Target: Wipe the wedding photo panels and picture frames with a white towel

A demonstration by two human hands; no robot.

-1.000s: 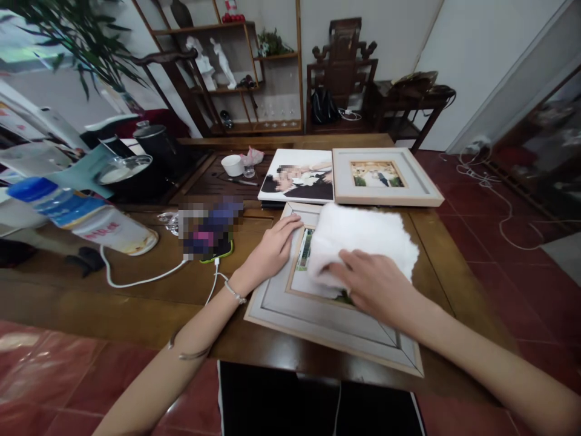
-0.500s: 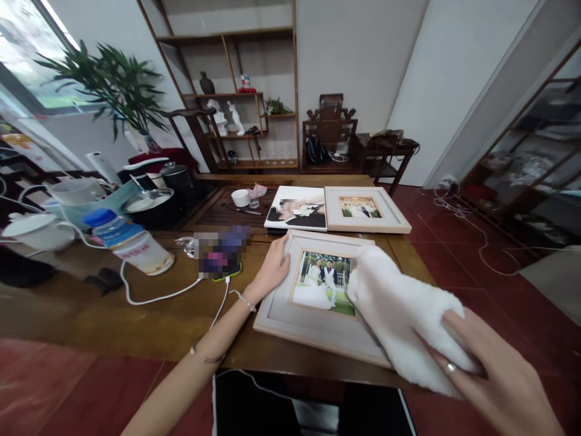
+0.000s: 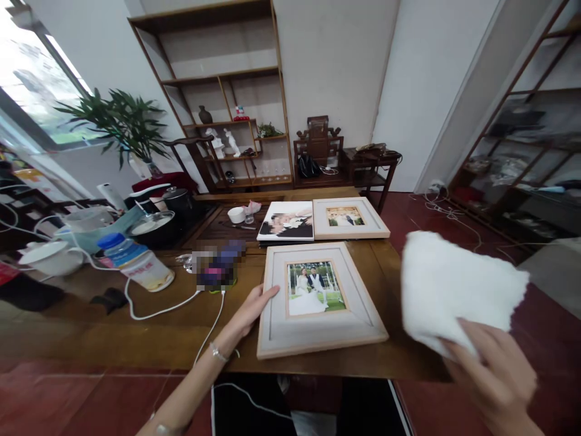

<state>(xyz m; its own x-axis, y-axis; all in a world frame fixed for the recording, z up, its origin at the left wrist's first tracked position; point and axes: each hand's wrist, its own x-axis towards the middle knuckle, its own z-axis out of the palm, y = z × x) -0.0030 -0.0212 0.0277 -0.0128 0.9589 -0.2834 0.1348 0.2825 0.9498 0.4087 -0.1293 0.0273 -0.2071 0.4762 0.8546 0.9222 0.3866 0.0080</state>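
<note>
A light wood picture frame [image 3: 313,336] with a pale mat and a photo of two people lies on the near part of the table. My left hand [image 3: 252,310] grips its left edge, thumb on top and the other fingers at the side, partly hidden. Off to the right of the frame, my right hand [image 3: 492,363] pinches a white fluffy cloth [image 3: 458,287] by its lower edge. The cloth is held up in the air, apart from the frame. Beyond lie a second picture frame [image 3: 376,227] and a photo board [image 3: 290,227] on a stack.
On the wooden table [image 3: 190,339] stand a blue-capped bottle [image 3: 140,266], a white lidded pot [image 3: 54,257], a pan [image 3: 152,225] and a small white cup [image 3: 236,215]. A white cable [image 3: 158,315] runs across the left part. Chairs and shelves [image 3: 222,75] stand behind.
The cloth has come off the frame and moved right, raised by my right hand. The frame has turned slightly, and my left hand has slid down its left edge. The view has tilted up.
</note>
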